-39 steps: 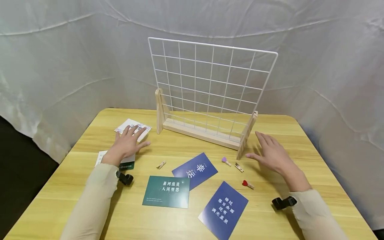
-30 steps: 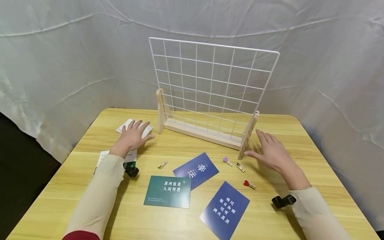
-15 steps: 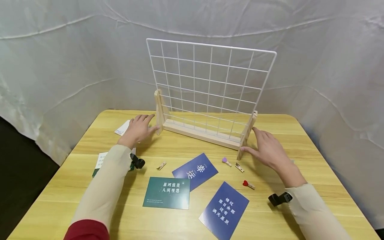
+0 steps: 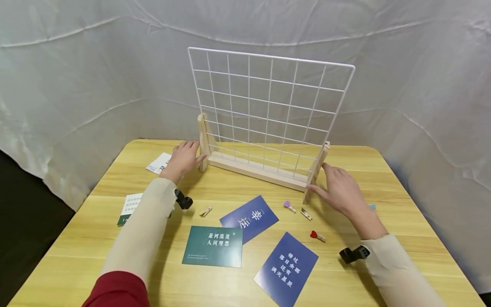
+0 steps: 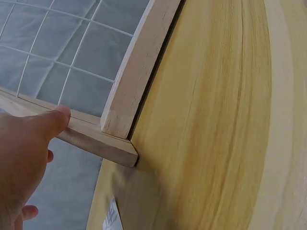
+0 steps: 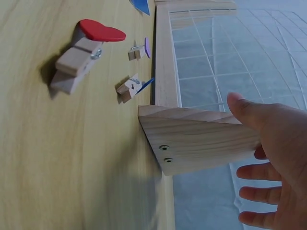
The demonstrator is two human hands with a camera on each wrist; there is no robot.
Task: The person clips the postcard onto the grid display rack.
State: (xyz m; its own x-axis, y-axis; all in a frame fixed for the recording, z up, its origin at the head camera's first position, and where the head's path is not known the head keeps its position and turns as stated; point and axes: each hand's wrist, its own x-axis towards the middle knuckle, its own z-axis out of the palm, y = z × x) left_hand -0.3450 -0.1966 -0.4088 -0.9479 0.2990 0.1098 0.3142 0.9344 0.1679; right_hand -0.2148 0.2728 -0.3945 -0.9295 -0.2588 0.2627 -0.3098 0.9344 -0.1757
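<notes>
A white wire grid rack (image 4: pixel 264 102) stands upright in its light wooden stand (image 4: pixel 257 171). My left hand (image 4: pixel 184 158) holds the left wooden leg (image 5: pixel 103 143), with the thumb across its edge and the other fingers on the far side. At the other end, my right hand (image 4: pixel 341 189) grips the right leg (image 6: pixel 192 139) between thumb and index finger. In the right wrist view its other fingers extend apart from the wood. Near the right leg lie clothespins, one with a red heart (image 6: pixel 102 31) and one with a purple heart (image 4: pixel 287 204).
Blue cards (image 4: pixel 287 267) and a green card (image 4: pixel 213 246) lie in front of the rack. Further cards (image 4: pixel 157 163) are at the left, partly hidden by the left arm. A plain-looking clothespin (image 4: pixel 206 211) lies nearer the middle. A pale cloth (image 4: pixel 115 76) hangs behind the table.
My left hand has moved right from above the white card to the stand's left leg. My right hand has moved slightly left onto the right leg. The rack stays in place.
</notes>
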